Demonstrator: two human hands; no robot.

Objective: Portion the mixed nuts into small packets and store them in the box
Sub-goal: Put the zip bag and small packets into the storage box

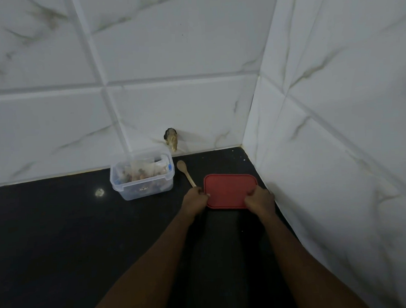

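Fingers (pixel 250 194) of right hand (pixel 258 201) curl over near right corner of red lid (pixel 229 189). Left hand (pixel 195 200) grips its left edge. Two-sided hold suits lifting or seating the lid level; whether a container sits beneath cannot be told. Lid lies flat on dark tabletop (pixel 83 230), close to tiled side wall (pixel 338 146). Wooden spoon (pixel 185 172) lies just beside left hand, bowl pointing away, probably parked within reach for scooping. Clear box (pixel 142 187) stands lidless further left, against back wall, with filled packets (pixel 141 172) visible inside. Judgement: portioning looks largely done, closing up remains.
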